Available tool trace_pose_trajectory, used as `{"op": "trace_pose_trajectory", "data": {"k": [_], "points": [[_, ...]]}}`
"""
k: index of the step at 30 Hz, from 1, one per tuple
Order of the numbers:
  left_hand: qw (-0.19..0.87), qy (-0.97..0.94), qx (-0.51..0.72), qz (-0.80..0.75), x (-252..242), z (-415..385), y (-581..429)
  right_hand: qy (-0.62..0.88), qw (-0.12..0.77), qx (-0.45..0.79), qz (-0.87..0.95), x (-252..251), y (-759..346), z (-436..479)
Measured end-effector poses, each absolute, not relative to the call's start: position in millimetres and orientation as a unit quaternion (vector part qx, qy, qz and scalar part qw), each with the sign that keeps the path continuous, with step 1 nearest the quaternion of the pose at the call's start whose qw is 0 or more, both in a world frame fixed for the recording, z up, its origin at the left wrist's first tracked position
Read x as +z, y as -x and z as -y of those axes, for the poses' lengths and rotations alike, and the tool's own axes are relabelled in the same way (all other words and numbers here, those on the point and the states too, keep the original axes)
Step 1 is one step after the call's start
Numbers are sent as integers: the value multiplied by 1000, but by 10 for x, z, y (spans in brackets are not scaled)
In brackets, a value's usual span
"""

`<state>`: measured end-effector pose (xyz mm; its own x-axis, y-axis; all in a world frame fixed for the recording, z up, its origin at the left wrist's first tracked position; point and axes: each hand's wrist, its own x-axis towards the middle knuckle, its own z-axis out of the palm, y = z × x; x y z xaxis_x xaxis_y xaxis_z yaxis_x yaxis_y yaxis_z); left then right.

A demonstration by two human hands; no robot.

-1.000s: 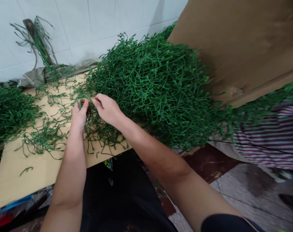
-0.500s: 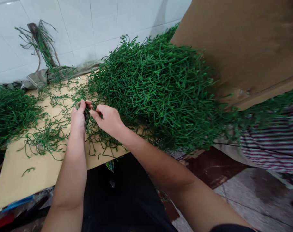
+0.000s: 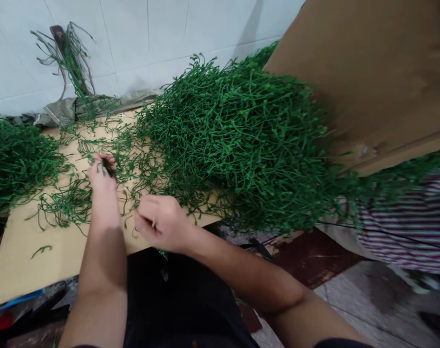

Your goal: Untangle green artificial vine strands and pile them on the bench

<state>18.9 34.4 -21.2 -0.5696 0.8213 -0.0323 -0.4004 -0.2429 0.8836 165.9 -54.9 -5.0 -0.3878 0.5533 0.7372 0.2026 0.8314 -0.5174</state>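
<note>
My left hand (image 3: 101, 173) is closed around a small bunch of thin green stems with budded tips, which look like artificial plant sprigs; dark ends show between its fingers. My right hand (image 3: 164, 222) is curled with fingers pressed together, low over the near edge of the tan board (image 3: 20, 261), apart from the left; what it holds, if anything, is hidden. Loose green sprigs (image 3: 66, 205) lie on the board left of my left forearm. Others are scattered between both hands and the large heap of sprigs (image 3: 234, 135) on the right.
Another green pile (image 3: 17, 164) stands at the left edge. Sprigs hang on a dark upright post (image 3: 69, 58) by the white tiled wall (image 3: 129, 38). A big brown cardboard sheet (image 3: 372, 77) leans over the heap's right side. Striped cloth (image 3: 404, 222) is at far right.
My hands have parted. The left has moved left with its bunch of sprigs; the right has drawn back toward my body. The view has shifted slightly.
</note>
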Motion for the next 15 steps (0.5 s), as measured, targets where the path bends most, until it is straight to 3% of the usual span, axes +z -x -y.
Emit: {"op": "trace_pose_trajectory", "data": {"k": [2,4,9,12,15], "points": [[425,-215,762,-439,-180,-307,-112,247,504,142,815,12,-1770,540],[504,-235,729,-399,-146,-247,-125,360,483,115,790,42,-1934,380],[625,-283,649,-329,-122,-188,-278,573,374,-10,729,5,-2295,-13],[619,-318,635,-336,-124,-203,-340,556,364,-1,747,0,-2227,22],[614,-342,621,-347,-116,-195,-402,484,358,110,791,1,-1958,67]]}}
